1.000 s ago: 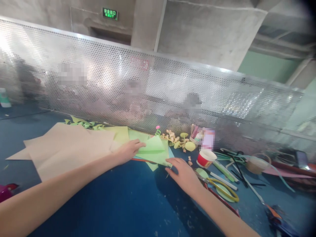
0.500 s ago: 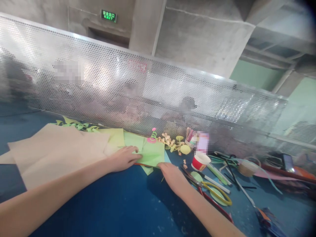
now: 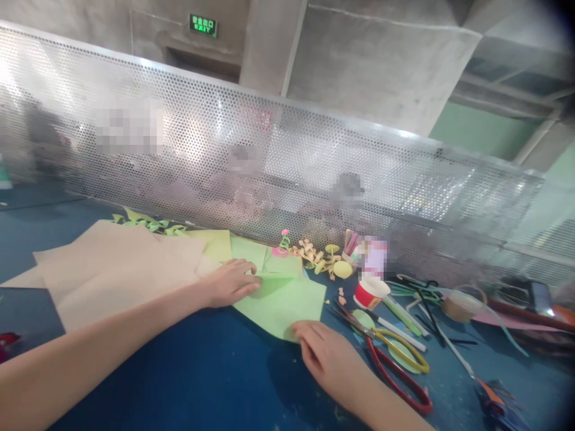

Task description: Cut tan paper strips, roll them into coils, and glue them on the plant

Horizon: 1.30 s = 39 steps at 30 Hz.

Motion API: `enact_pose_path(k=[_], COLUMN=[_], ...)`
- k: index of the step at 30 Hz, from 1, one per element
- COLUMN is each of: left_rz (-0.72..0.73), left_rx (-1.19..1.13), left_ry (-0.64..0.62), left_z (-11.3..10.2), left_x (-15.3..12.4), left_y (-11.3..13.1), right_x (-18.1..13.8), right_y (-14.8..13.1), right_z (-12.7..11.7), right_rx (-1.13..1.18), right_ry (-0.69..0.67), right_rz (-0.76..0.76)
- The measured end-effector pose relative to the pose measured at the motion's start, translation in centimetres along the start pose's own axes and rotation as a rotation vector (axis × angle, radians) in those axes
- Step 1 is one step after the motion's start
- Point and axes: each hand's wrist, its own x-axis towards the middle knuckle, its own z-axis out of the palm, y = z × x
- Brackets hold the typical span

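Observation:
A light green sheet of paper lies slanted across the blue table, its upper edge raised in a fold over other papers. My left hand is at that upper left edge, fingers curled with the paper between thumb and fingers. My right hand pinches the sheet's lower right edge. Under and behind it lie more green sheets and a yellow-green sheet. Large beige sheets spread out beside my left forearm. Scissors with one yellow and one red handle lie open, right of my right hand.
A red and white paper cup stands beyond the scissors. Pale paper cutouts and a pink-and-green spiral sit at the back. Tape, pipe cleaners and a phone clutter the right. A perforated metal screen rises behind.
My right hand has moved toward me, drawing the light green sheet's lower part down so more of it shows. My left hand stays near the upper edge. The view has shifted slightly.

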Motion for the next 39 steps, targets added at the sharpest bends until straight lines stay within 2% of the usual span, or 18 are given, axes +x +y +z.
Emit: enact_pose_path(k=[5,8,11,15,20,29,37,39], left_rz=[-0.131,-0.161,-0.123,0.048,0.068,0.019,0.096,0.073], left_rx=[-0.188,-0.258,-0.316,-0.327,-0.368,-0.526,-0.41,-0.399], left_ry=[-0.019,-0.03,-0.015,-0.032,-0.095,-0.042,-0.066,-0.068], left_z=[0.2,0.1,0.3,1.1,2.2,3.7,2.9,2.6], left_x=[0.5,0.7,0.7,0.5,0.7,0.7,0.4,0.3], left_y=[0.1,0.9,2.5,5.0,6.4,5.5,7.1,7.4], right_x=[-1.7,-2.2,-2.6,-2.8,-2.7,-2.5,-2.7,-2.8], right_y=[-3.2,-4.3,-4.6,-4.5,-4.6,-4.7,-4.3,-4.3], right_z=[-1.4,-1.8,-1.3,-0.2,-0.2,-0.3,0.1,0.2], right_rx=[0.15,0.206,0.228,0.156,0.166,0.205,0.255,0.255], right_ry=[-0.099,-0.088,-0.061,-0.003,0.008,0.017,0.033,0.03], right_rz=[-0.114,-0.173,-0.266,-0.383,-0.345,-0.3,-0.264,-0.261])
